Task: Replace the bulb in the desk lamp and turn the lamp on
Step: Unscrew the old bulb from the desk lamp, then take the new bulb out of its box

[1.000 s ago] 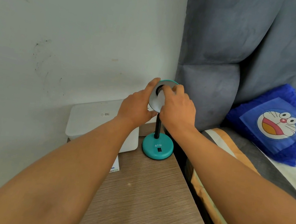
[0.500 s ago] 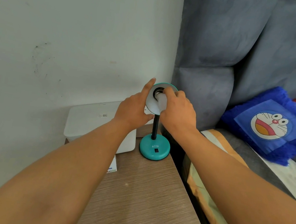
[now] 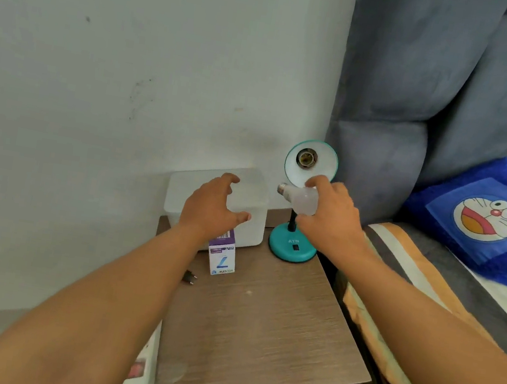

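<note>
The right hand is gripping the white bulb just below the teal lamp, whose socket is sitting bare. The left hand is hovering spread wide, holding nothing, above the bulb box.

— Any writing on the lamp base?
— "ATN", in pale letters just above its small black switch.
— And the small box left of that base?
— A large "7" on its front; the smaller print is too blurred to read.
</note>
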